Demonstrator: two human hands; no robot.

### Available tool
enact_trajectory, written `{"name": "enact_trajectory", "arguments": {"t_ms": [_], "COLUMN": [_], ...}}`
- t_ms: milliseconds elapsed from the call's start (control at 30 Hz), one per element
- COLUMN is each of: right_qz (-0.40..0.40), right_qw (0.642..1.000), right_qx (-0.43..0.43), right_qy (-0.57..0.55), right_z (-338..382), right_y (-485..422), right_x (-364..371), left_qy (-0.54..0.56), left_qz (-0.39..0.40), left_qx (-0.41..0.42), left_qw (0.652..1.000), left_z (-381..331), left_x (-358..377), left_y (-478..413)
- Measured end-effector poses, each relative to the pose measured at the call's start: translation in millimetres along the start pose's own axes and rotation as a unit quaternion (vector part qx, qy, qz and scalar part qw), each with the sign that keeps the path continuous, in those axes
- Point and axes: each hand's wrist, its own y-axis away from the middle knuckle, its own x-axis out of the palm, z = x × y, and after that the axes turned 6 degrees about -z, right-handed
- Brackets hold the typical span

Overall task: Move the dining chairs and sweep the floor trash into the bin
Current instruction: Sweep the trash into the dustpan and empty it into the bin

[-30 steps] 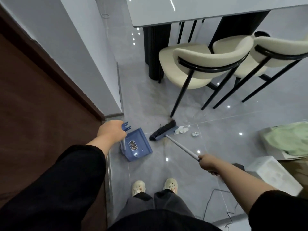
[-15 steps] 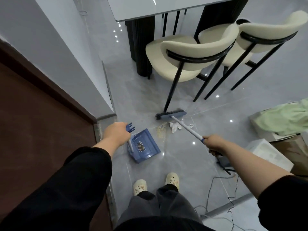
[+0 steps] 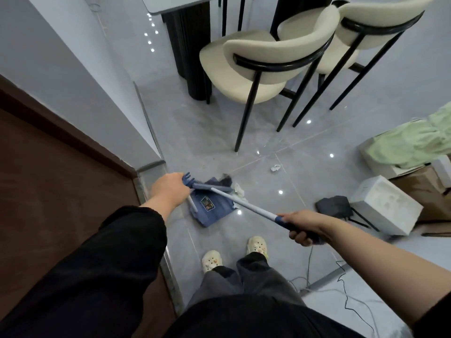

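Sweeping: her left hand (image 3: 168,189) grips the dustpan (image 3: 211,207) handle, her right hand (image 3: 301,226) is closed round the broom (image 3: 244,203). Next, I'd say, fetch the stray scrap (image 3: 275,168).

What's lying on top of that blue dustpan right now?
The broom head sits over the mouth of the dustpan, its white pole crossing above the pan. White paper scraps lie at the pan's right edge. Anything under the bristles is hidden.

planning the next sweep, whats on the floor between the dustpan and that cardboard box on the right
In the head view, between the dustpan and white box: crumpled tissue by the pan, bare tile, then a dark grey device.
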Motion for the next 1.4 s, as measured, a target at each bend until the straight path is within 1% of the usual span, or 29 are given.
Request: {"name": "enact_trajectory", "arguments": {"t_ms": [67, 200, 300, 367, 500, 633, 733, 833, 933, 1033, 1100, 1167, 1233, 1267, 1333, 1400], "right_qz": [-0.005, -0.062, -0.105, -0.118, -0.070, 0.008, 0.009, -0.014, -0.067, -0.103, -0.091, -0.041, 0.013, 0.028, 0.032, 0.017], "right_qw": [1.000, 0.997, 0.994, 0.992, 0.996, 0.996, 0.995, 0.996, 0.996, 0.992, 0.995, 0.999, 0.999, 0.998, 0.996, 0.999], "right_qx": [-0.015, -0.049, -0.030, -0.007, 0.040, 0.041, 0.019, -0.023, -0.055, -0.055, -0.027, 0.006, 0.019, 0.023, 0.020, -0.011], "right_qy": [-0.019, -0.008, -0.031, -0.033, -0.047, -0.085, -0.099, -0.083, -0.022, 0.038, 0.030, -0.004, -0.037, -0.056, -0.078, -0.048], "right_z": [-3.1, -14.9, -14.3, -10.9, -16.7, -25.9, -33.9, -37.5, -30.9, -20.5, -19.8, -27.0, -34.3, -36.3, -37.6, -34.8], "right_y": [14.2, 29.9, 24.6, 16.4, 0.9, 18.5, 36.1, 52.8, 48.5, 23.1, 5.5, -3.0, 3.4, 9.1, 24.0, 43.1], "right_x": [-12.2, -25.4, -23.7, -14.2, 23.2, 51.2, 37.8, 19.3, 9.1, 10.0, 21.8, 37.3, 42.9, 39.0, 23.3, 9.0], "left_qy": [-0.008, 0.000, 0.009, 0.015, 0.017, 0.019, 0.010, 0.015, 0.024, 0.028, 0.022, 0.026, 0.031, 0.031, 0.028, 0.021], "left_qz": [0.001, 0.018, 0.041, 0.052, 0.055, 0.048, 0.051, 0.053, 0.049, 0.037, 0.028, 0.025, 0.024, 0.025, 0.025, 0.024], "left_qx": [0.000, -0.001, 0.001, -0.002, -0.013, -0.005, 0.004, -0.008, -0.036, -0.065, -0.082, -0.096, -0.098, -0.091, -0.080, -0.080], "left_qw": [1.000, 1.000, 0.999, 0.999, 0.998, 0.999, 0.999, 0.998, 0.998, 0.997, 0.996, 0.995, 0.994, 0.995, 0.996, 0.996], "left_z": [-0.1, 7.9, 13.6, 17.6, 23.6, 15.6, 7.5, 10.7, 19.0, 29.9, 36.5, 38.5, 34.0, 29.9, 22.0, 17.6], "left_x": [-0.3, -4.0, -7.8, -6.3, 0.3, 3.5, 5.2, 2.5, 2.6, 9.1, 13.3, 16.8, 18.4, 18.1, 16.7, 12.9], "left_y": [1.4, 0.9, 1.2, 4.1, 11.9, 11.3, 10.7, 11.4, 18.7, 29.8, 35.4, 35.7, 32.8, 29.9, 24.2, 19.9]}}
